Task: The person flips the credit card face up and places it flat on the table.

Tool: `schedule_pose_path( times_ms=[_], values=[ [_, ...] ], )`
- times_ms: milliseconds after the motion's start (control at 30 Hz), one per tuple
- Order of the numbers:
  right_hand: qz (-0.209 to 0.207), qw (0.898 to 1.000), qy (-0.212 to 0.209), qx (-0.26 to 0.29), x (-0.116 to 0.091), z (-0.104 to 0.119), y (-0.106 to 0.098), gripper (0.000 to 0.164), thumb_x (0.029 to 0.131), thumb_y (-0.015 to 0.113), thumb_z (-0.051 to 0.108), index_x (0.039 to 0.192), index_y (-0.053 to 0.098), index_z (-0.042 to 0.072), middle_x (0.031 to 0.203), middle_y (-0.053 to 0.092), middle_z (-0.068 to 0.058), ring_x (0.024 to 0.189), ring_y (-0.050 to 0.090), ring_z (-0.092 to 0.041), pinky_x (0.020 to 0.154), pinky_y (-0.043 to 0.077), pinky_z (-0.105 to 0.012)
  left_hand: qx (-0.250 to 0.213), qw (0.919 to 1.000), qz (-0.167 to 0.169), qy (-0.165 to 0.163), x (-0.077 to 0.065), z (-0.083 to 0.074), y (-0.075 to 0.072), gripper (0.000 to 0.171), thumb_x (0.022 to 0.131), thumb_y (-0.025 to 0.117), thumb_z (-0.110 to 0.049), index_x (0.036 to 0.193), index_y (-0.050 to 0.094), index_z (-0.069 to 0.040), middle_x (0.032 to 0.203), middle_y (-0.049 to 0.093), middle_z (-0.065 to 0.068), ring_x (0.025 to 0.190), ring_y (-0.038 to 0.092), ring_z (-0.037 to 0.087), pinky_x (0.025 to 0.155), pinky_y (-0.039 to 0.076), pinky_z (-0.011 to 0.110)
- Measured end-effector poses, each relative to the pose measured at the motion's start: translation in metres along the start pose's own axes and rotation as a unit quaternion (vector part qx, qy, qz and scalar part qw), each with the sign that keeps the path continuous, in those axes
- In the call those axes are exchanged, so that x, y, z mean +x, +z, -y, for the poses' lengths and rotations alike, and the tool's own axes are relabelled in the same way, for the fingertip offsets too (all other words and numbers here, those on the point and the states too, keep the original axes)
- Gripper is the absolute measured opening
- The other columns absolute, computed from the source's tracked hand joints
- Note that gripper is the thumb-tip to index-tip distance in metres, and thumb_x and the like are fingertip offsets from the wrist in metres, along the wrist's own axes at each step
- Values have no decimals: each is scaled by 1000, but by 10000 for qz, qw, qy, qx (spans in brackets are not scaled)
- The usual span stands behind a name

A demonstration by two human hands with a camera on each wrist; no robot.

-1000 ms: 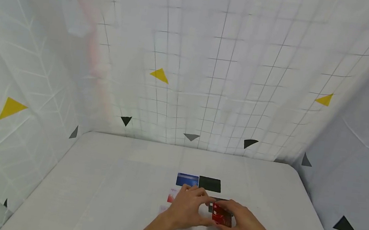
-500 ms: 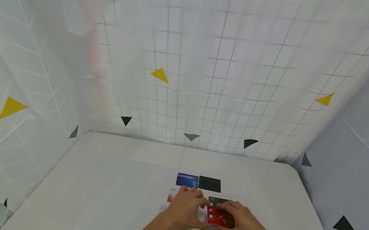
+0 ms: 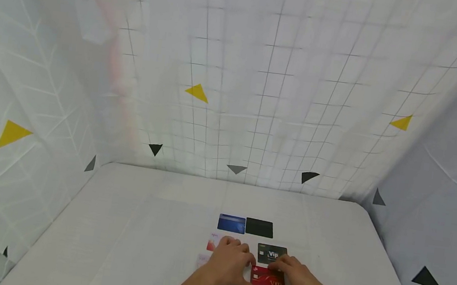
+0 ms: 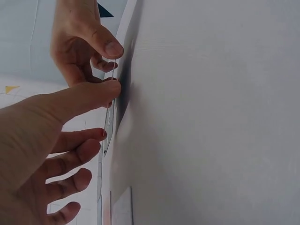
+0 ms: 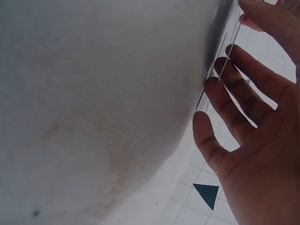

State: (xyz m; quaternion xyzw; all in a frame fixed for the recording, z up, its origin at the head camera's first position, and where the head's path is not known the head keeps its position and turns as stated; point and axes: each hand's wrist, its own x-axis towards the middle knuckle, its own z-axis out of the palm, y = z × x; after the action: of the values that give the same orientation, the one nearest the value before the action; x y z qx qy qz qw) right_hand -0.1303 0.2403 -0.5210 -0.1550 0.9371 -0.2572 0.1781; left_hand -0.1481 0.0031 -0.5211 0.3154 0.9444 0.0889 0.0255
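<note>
A red VIP card [image 3: 264,278] lies face up between my two hands, low over the white table. My right hand [image 3: 301,283] grips its right part, thumb on the near edge and fingers on the far edge. At the card's left end, the thumb and index finger of my left hand [image 3: 227,265] pinch its corners. In the left wrist view the card shows nearly edge-on, slightly off the tabletop. Just beyond it is a dark green Vip card [image 3: 265,257], partly behind my right fingers.
Farther back, a blue card [image 3: 232,223] and a black card [image 3: 259,227] lie side by side. Left of my left hand, a white and red card [image 3: 212,243] and a pale card [image 3: 202,260] are partly covered. White table surface [image 3: 134,245] surrounds them, with sheet walls behind.
The red card, tilted and overlapping the dark green card at first, has been turned flat and drawn nearer and slightly left by both hands. The green card's face now shows.
</note>
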Motion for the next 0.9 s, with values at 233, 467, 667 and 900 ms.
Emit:
schedule_pose_path(
  times_ms=[233, 467, 667, 900],
  values=[
    [-11, 9999, 63, -133, 2, -1, 2, 58, 66, 92, 44, 115, 71, 23, 109, 56, 4, 101, 53, -23, 92, 52, -56, 120, 9999, 66, -66, 0, -3, 3, 48, 68, 81, -68, 106, 74, -41, 98, 66, -18, 94, 55, 9, 101, 38, 47],
    [-69, 9999, 18, -152, 1, -1, 3, 62, 60, 94, 46, 115, 71, 29, 107, 55, 5, 99, 52, -22, 88, 55, -53, 57, 10000, 14, -48, 0, -2, 6, 47, 65, 81, -68, 105, 74, -43, 97, 66, -20, 90, 54, 8, 101, 37, 46],
    [-138, 9997, -4, -187, 0, 0, 4, 64, 58, 94, 46, 115, 71, 30, 106, 55, 5, 98, 51, -21, 86, 56, -52, 68, 10000, 12, -34, 0, -1, 7, 48, 65, 82, -68, 105, 74, -43, 99, 67, -20, 90, 54, 8, 99, 37, 45],
    [-178, 9995, 35, -257, 1, -1, 5, 65, 57, 94, 47, 115, 71, 30, 106, 55, 5, 98, 51, -22, 86, 55, -53, 140, 9999, -61, 23, 0, -1, 7, 47, 66, 82, -67, 105, 75, -41, 97, 67, -20, 88, 53, 8, 97, 37, 45]
  ],
)
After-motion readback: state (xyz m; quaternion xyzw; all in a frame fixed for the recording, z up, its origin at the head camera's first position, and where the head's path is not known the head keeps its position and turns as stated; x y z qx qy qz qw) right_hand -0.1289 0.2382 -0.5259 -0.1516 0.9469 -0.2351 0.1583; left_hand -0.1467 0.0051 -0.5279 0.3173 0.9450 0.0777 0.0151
